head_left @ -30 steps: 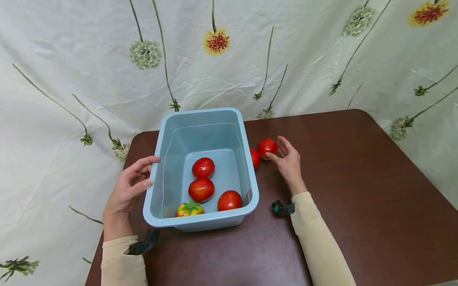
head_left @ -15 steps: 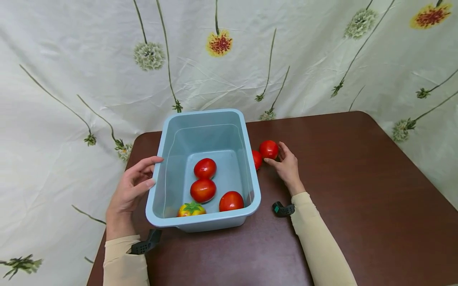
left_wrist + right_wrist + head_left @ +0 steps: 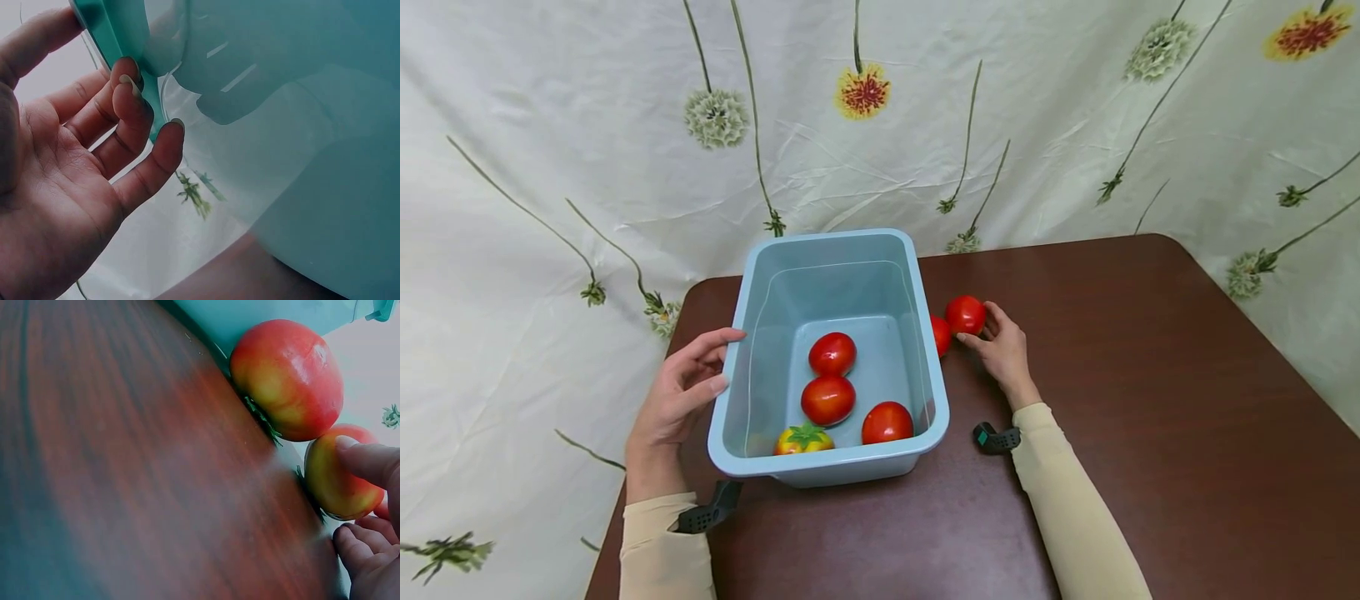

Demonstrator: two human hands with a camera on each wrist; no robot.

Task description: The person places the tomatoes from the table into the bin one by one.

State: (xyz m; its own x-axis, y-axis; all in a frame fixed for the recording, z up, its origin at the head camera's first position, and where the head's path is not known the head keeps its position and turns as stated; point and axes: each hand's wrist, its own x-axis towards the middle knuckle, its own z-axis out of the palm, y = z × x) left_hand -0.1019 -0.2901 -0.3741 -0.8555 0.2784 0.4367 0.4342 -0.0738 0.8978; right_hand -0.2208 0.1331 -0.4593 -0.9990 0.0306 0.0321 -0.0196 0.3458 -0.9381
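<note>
A light blue plastic tub [image 3: 842,457] stands on the brown table. Inside lie red tomatoes, one [image 3: 832,355] touching another [image 3: 828,400], a third [image 3: 887,422] at the near right, and a yellow-red one [image 3: 805,439] with a green calyx at the near left. My left hand [image 3: 674,404] grips the tub's left rim, fingertips on and under the lip. Right of the tub, my right hand [image 3: 1004,354] holds a red tomato [image 3: 965,315] between thumb and curled fingers. Another tomato [image 3: 286,380] touches it, between it and the tub wall; the tub partly hides it in the head view.
Dark wood table [image 3: 1150,400] extends to the right, with rounded far corners. A white flower-print cloth [image 3: 1037,100] hangs behind it and along the left side. Black bands with small devices [image 3: 996,438] sit on both wrists.
My right hand has closed in around the far tomato, its thumb and fingers lower against it. The left hand and the tub stay together; the whole view shifts slightly.
</note>
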